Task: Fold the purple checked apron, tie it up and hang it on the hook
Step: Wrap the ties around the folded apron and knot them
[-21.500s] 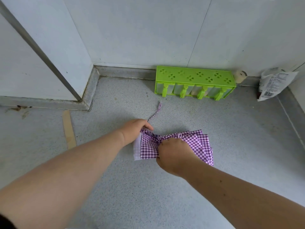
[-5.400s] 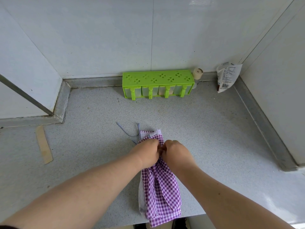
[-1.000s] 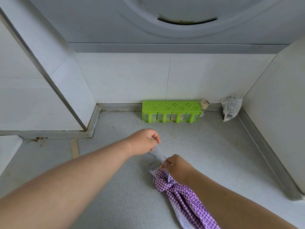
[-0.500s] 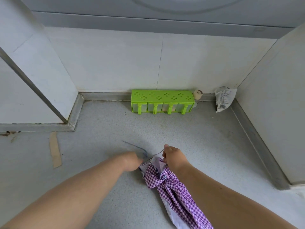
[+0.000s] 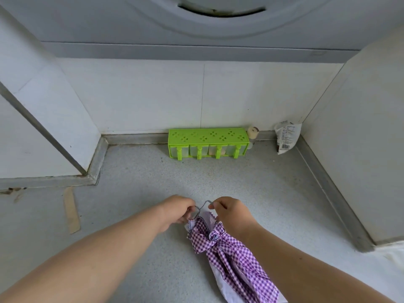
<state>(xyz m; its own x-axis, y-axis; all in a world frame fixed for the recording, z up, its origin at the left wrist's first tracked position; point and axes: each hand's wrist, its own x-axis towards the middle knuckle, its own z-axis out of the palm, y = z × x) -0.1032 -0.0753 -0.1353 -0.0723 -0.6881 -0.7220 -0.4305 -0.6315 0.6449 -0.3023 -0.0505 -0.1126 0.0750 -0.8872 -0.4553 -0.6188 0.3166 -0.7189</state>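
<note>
- Spanning most of the view, a speckled grey countertop is seen, bounded by white tiled walls at 12, 9 and 3 o'clock, with a grey hood underside overhead at 12 o'clock.
- Two bare forearms are extended from 6 o'clock toward the centre of the counter.
- The purple checked apron is laid on the counter at about 5 o'clock, folded into a long bundle and cinched by a knot near its upper end; its lower end runs out toward the near edge, partly hidden by the right forearm.
- A green plastic rack with four front compartments is set against the back wall at 12 o'clock, well apart from the apron.
- A crumpled white packet is leaned in the corner at 1 o'clock.
- The left hand is curled, its fingertips pinching the thin grey string at the apron's top.
- The right hand is likewise curled, the same string being pinched between thumb and forefinger; the two hands are held near each other, just above the knot.
- A strip of tan tape is stuck to the counter at 9 o'clock.
- A small beige-capped bottle is stood just beside the rack's right end.
</note>
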